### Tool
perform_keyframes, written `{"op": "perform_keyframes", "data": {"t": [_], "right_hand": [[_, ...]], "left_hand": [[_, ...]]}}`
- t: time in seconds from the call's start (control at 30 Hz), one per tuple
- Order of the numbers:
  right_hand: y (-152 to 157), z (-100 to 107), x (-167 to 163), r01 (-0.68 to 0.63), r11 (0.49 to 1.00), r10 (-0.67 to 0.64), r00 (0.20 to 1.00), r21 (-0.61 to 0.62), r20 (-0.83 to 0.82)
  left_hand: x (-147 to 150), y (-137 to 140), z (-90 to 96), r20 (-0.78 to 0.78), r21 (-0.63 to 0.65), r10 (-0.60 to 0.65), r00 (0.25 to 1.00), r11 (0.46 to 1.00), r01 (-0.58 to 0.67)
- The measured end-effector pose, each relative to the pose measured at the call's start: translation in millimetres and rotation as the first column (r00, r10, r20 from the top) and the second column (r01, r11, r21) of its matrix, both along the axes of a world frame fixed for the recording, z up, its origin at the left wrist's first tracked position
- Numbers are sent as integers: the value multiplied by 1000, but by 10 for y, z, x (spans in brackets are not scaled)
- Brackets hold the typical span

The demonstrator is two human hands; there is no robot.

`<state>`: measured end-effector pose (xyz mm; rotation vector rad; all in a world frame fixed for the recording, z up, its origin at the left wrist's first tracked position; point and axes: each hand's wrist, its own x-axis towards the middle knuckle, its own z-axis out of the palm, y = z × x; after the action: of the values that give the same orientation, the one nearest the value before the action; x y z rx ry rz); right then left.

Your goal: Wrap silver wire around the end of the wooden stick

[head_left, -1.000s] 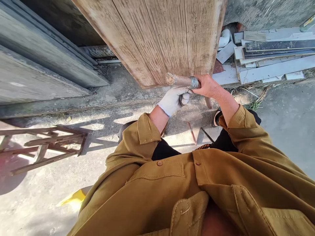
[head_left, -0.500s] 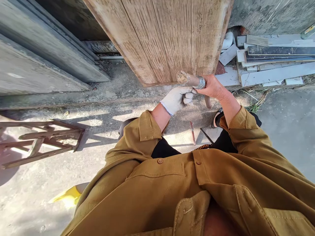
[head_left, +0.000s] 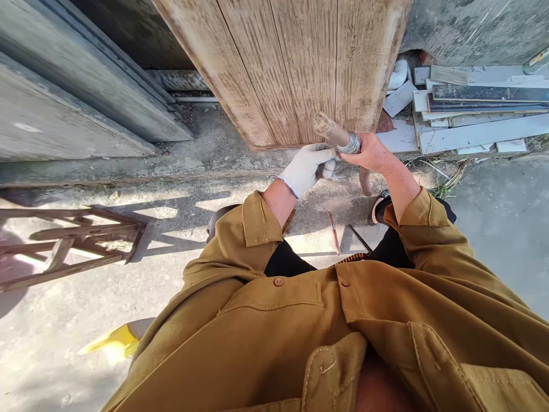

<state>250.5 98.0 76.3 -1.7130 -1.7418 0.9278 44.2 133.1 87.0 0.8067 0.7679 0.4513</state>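
Note:
A wooden stick (head_left: pixel 337 133) with a pale cut end lies in my right hand (head_left: pixel 374 153), which is bare and wrapped round it. Silvery metal wire (head_left: pixel 353 143) is wound in several turns about the stick, right beside my right thumb. A curved brown end of wood (head_left: pixel 365 182) hangs below that hand; whether it is part of the same stick is hidden. My left hand (head_left: pixel 305 167), in a white knitted glove, is closed in a pinch at the near side of the coil, touching the wire there. The wire's tip is hidden by the gloved fingers.
A weathered plank panel (head_left: pixel 295 68) leans ahead. Boards and tile scraps (head_left: pixel 484 114) are piled at right. A wooden stool-like frame (head_left: pixel 77 243) lies left. Between my feet are a reddish rod (head_left: pixel 334 233) and a dark rod (head_left: pixel 359 237). Something yellow (head_left: pixel 115 343) shows lower left.
The stick's cut end has tipped slightly up and right. My gloved hand has turned a little, its knuckles higher, while staying pinched at the coil. My right hand keeps its grip.

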Motion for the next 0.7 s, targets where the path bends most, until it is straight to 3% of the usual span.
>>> {"op": "perform_keyframes", "data": {"t": [0.2,0.43,0.6,0.7], "right_hand": [[9,-9,-25,44,997,-52,992,-69,-117],[20,-23,-7,3,999,-7,996,-43,-93],[40,-84,32,-25,995,18,997,-100,-77],[26,-59,44,-38,989,25,995,-144,-91]], "left_hand": [[-1,-14,67,-41,39,-12,999,999,14],[6,-40,30,-59,101,-4,998,995,10],[27,-47,43,-150,238,9,989,971,27],[26,-35,39,-222,388,21,975,919,68]]}}
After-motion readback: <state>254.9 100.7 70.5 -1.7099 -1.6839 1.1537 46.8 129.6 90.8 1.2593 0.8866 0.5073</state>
